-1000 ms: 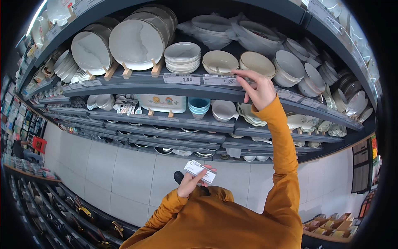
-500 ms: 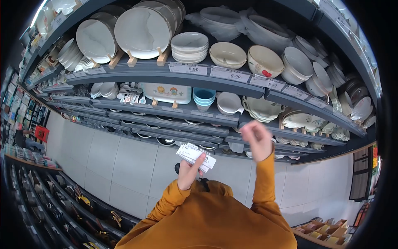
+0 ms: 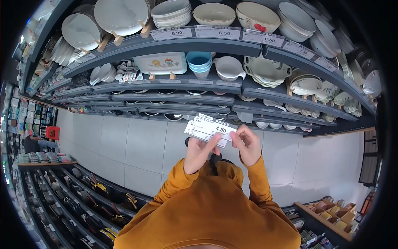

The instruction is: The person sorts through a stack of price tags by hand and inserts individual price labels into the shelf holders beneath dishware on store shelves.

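A small stack of white price tags is fanned out in front of my body, the top one reading 4.50. My left hand grips the stack from below, thumb lying on its face. With thumb and fingers pinched together, my right hand holds the right end of the top tag. Beyond the hands, a shelf carries blue cups, a white bowl with handles and a stack of scalloped dishes. Price labels line the edge of the shelf above.
Plates and bowls fill the upper shelf. Behind me on the left stands a rack of tools. A wooden divided box sits at lower right. At far left are a red basket and a person.
My right hand has come down from near the shelf and taken hold of the tags' right end. The tags in my left hand are raised slightly. The view has tilted downward.
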Demonstrator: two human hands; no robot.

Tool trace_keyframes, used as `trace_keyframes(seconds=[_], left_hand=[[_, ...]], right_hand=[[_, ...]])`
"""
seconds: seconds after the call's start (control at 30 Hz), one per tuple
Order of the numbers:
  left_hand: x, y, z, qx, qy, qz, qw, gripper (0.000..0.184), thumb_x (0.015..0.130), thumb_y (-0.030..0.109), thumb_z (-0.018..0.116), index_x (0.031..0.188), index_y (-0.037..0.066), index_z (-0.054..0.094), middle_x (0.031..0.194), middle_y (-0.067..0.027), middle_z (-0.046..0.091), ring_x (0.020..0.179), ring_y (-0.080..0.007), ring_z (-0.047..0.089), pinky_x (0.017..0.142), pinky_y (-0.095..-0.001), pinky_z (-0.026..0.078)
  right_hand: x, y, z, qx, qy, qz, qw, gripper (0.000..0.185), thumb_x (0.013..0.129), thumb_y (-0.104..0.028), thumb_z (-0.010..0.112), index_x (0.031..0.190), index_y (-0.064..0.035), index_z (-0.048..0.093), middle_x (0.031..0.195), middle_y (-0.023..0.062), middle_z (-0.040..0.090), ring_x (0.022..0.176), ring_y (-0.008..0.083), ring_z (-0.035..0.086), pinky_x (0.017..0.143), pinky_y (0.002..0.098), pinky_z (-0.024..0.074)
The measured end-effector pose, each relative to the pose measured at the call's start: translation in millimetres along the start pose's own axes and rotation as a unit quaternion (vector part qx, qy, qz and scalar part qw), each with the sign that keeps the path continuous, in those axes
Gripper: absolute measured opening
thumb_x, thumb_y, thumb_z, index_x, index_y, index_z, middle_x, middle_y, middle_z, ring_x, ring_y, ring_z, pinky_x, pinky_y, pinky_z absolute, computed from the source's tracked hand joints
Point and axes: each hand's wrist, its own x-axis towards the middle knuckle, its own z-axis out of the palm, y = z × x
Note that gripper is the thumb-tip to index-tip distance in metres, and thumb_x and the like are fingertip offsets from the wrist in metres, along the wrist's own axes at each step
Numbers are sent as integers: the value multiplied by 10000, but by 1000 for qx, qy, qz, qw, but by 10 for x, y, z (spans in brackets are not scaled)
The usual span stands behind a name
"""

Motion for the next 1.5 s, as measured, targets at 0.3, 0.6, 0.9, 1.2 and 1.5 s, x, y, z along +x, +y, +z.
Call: trace_keyframes(seconds=[0.3, 0.6, 0.9, 1.2, 1.5], left_hand=[[-238, -56, -4, -5, -7, -26, 1000, 198, 944, 145, 555, 1033, -29, 587, 872, -72, 622, 634, -120, 573, 580, -245, 452], [-460, -49, -24, 2, 23, -29, 999, 201, 942, 156, 560, 1005, -34, 585, 849, -76, 623, 620, -121, 566, 572, -245, 449], [-603, -116, -285, -4, 21, -43, 999, 190, 938, 148, 565, 997, -31, 587, 816, -66, 619, 606, -112, 556, 562, -245, 445], [-704, -43, -836, 4, -6, -44, 999, 195, 939, 162, 567, 986, -26, 592, 804, -54, 619, 588, -101, 552, 537, -242, 435], [-1055, 170, -1990, 29, 2, -58, 998, 188, 941, 142, 558, 1021, -24, 596, 782, -47, 622, 576, -99, 549, 524, -235, 427]], right_hand=[[-253, -11, 16, 36, -15, -6, 999, 137, 922, -65, 554, 805, -16, 501, 700, 27, 540, 644, 77, 487, 608, 226, 378], [-441, 30, 76, 48, -12, -10, 999, 144, 926, -62, 542, 797, -21, 494, 703, 28, 542, 653, 78, 498, 618, 229, 386], [-605, 176, 250, 43, 4, 13, 999, 149, 933, -76, 547, 810, -11, 495, 723, 20, 535, 669, 86, 523, 664, 246, 434], [-620, 246, 745, -14, -3, -8, 1000, 89, 920, -70, 558, 890, -8, 502, 818, 56, 610, 723, 104, 565, 682, 249, 459], [-423, 492, 1970, -53, 9, 24, 998, 228, 848, -156, 695, 991, -18, 584, 826, 16, 628, 670, 49, 547, 634, 201, 447]])
